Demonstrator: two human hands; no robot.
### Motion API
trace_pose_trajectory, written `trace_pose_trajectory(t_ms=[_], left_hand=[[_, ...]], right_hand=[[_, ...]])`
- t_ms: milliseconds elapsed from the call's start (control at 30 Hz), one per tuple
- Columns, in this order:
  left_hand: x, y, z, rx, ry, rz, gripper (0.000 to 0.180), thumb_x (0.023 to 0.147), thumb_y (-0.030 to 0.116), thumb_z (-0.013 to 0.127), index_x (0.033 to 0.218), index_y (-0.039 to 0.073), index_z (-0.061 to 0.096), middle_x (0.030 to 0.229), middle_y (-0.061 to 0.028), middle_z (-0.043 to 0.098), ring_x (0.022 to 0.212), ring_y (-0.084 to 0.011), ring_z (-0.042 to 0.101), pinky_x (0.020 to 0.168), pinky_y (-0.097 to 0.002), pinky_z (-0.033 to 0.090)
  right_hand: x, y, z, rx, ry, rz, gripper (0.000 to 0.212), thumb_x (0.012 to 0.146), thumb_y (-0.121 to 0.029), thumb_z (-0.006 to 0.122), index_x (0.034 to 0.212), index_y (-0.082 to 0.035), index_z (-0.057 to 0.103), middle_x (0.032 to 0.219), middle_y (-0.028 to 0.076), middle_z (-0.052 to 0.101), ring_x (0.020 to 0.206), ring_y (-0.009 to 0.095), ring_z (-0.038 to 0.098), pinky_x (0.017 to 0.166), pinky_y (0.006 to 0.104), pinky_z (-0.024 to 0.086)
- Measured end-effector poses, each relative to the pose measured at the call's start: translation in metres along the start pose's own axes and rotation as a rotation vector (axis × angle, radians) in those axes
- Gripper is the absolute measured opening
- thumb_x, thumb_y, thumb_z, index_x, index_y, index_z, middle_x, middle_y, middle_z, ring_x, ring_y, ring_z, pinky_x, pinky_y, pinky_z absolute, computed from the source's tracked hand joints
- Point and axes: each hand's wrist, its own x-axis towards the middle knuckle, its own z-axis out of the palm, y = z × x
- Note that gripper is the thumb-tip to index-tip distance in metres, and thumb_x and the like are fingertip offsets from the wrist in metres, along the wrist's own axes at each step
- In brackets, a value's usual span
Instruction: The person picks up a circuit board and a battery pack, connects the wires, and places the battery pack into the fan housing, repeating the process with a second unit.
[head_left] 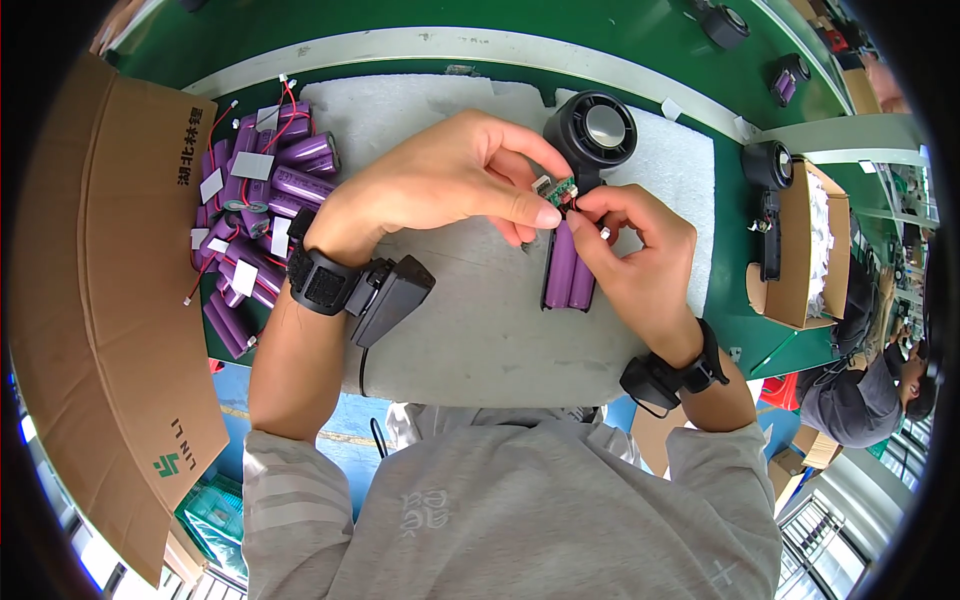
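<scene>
A small handheld fan with a round black head (604, 128) lies on the grey foam mat (450, 330), its handle toward me. Two purple battery cells (568, 268) sit side by side in the open handle. Between thumb and fingers, my left hand (470, 178) pinches a small green circuit board (562, 190) at the neck of the fan. Close beside it my right hand (645, 245) is closed, fingertips together near the board and a small white wire connector (605, 233). What exactly the right fingertips grip is hidden.
Purple battery packs (255, 190) with red wires and white pads are heaped left, beside a large cardboard box (110, 270). At right stand another fan (768, 170) and an open carton (808, 245). More fans (725, 25) lie far right. A co-worker (865, 400) sits at right.
</scene>
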Motion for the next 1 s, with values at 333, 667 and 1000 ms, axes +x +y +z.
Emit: trace_pose_trajectory(t_ms=[333,667,1000], left_hand=[[0.003,-0.013,-0.005,0.122,0.043,0.220,0.028,0.078,-0.002,0.062,0.104,0.000,0.068,0.083,-0.0056,0.067,0.076,-0.0110,0.062,0.072,-0.0243,0.050],[0.008,-0.015,0.001,0.342,0.188,0.359,0.023,0.073,-0.009,0.053,0.086,0.001,0.070,0.078,-0.0081,0.065,0.071,-0.0143,0.061,0.068,-0.0250,0.047],[0.005,-0.010,0.013,0.208,0.089,0.345,0.014,0.079,-0.003,0.061,0.092,0.001,0.065,0.077,-0.0026,0.063,0.070,-0.0063,0.056,0.062,-0.0228,0.044]], right_hand=[[0.000,-0.003,0.002,0.072,0.031,0.044,0.014,0.077,0.003,0.072,0.088,-0.003,0.064,0.077,0.001,0.066,0.060,0.005,0.054,0.054,0.0200,0.042],[0.000,0.001,0.002,0.070,-0.041,0.079,0.012,0.079,0.000,0.074,0.085,-0.003,0.064,0.077,0.001,0.066,0.056,0.004,0.048,0.052,0.0190,0.038],[0.000,0.003,0.001,0.090,-0.067,0.100,0.012,0.080,-0.001,0.073,0.087,-0.003,0.065,0.081,0.002,0.068,0.057,0.003,0.049,0.052,0.0190,0.038]])
